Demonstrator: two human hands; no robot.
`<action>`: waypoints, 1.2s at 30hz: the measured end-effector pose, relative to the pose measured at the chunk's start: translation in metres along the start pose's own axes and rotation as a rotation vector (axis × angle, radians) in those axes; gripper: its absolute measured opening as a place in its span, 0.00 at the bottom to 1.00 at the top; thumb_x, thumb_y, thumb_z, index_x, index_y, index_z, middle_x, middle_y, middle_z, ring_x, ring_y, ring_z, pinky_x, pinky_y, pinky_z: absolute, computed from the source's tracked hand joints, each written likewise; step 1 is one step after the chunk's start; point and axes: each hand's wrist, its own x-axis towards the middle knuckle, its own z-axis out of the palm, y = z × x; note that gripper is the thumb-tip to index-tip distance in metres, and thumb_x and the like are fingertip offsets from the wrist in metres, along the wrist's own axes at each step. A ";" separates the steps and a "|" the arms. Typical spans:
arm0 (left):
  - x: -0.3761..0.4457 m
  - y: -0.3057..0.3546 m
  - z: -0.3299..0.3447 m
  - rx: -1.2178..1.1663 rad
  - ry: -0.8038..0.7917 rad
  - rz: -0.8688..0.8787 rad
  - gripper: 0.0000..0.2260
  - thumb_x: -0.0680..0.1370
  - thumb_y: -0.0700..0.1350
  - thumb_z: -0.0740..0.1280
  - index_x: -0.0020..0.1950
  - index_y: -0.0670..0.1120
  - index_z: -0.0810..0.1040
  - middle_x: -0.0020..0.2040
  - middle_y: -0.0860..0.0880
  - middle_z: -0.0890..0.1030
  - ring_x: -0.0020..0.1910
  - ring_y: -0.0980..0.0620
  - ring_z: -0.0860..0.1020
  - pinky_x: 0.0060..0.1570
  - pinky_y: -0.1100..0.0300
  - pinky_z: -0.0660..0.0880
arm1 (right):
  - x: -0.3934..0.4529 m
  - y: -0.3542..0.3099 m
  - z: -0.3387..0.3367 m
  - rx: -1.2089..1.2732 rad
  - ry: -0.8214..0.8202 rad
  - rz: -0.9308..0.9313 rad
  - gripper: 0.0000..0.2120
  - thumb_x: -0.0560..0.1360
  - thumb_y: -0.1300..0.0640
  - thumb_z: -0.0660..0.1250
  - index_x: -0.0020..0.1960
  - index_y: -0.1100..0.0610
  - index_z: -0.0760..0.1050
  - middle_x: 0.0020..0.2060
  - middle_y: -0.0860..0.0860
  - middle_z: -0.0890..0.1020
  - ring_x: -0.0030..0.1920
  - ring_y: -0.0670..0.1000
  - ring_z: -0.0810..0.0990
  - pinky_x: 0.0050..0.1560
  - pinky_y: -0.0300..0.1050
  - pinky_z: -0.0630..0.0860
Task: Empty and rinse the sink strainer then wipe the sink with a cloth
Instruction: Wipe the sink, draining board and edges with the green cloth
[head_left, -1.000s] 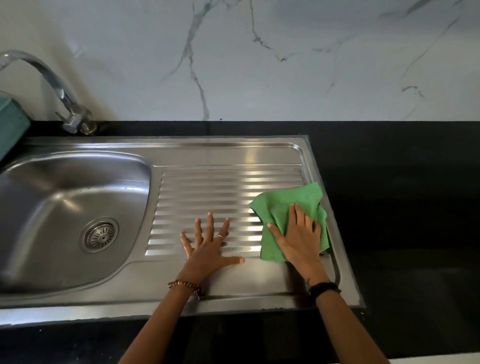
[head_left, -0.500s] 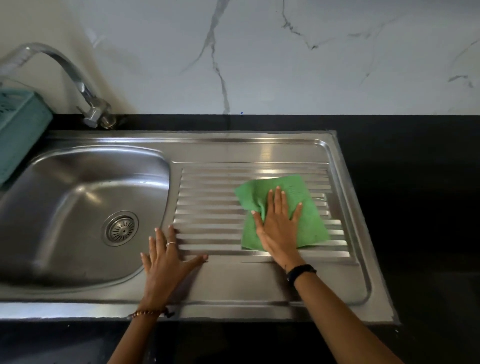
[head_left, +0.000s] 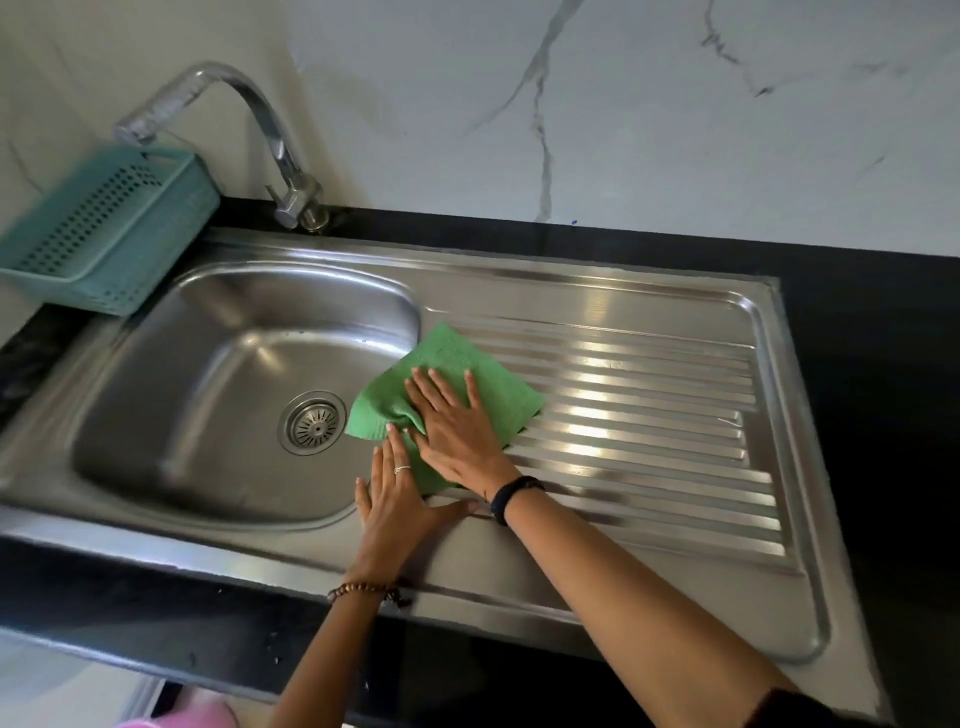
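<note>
A green cloth (head_left: 462, 364) lies across the edge between the steel sink bowl (head_left: 208, 395) and the ribbed drainboard (head_left: 649, 415). My right hand (head_left: 452, 426) presses flat on the cloth with straight, spread fingers. Just in front of it my left hand (head_left: 395, 499) rests flat on the bowl's rim, fingers straight, fingertips touching the cloth's near edge. The round metal strainer (head_left: 313, 422) sits in the drain at the bowl's bottom, left of the cloth.
A curved chrome faucet (head_left: 270, 135) stands behind the bowl. A teal perforated basket (head_left: 104, 228) sits at the back left. Black countertop (head_left: 872, 395) surrounds the sink; a marble wall rises behind.
My right hand has slid the cloth leftward from the drainboard's right part to the bowl's edge. My left hand has moved left along the rim with it.
</note>
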 end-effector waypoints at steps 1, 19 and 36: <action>-0.001 0.001 -0.001 0.015 -0.003 -0.001 0.62 0.54 0.75 0.64 0.75 0.48 0.36 0.78 0.47 0.45 0.77 0.49 0.47 0.73 0.43 0.47 | -0.005 0.002 0.001 0.010 0.014 -0.005 0.29 0.80 0.46 0.51 0.77 0.56 0.50 0.77 0.50 0.52 0.77 0.51 0.49 0.74 0.62 0.39; -0.039 0.091 0.067 0.323 -0.248 0.412 0.40 0.71 0.69 0.58 0.74 0.59 0.39 0.76 0.48 0.34 0.74 0.45 0.34 0.69 0.38 0.33 | -0.197 0.179 -0.034 0.118 0.221 0.757 0.26 0.80 0.48 0.52 0.76 0.54 0.54 0.76 0.49 0.58 0.76 0.48 0.52 0.76 0.53 0.44; -0.028 0.006 0.015 0.157 0.047 0.080 0.53 0.63 0.73 0.60 0.76 0.46 0.42 0.78 0.45 0.45 0.77 0.49 0.43 0.72 0.40 0.39 | -0.099 0.051 -0.013 0.149 0.059 0.408 0.28 0.80 0.45 0.48 0.77 0.55 0.50 0.77 0.53 0.51 0.77 0.54 0.45 0.73 0.61 0.37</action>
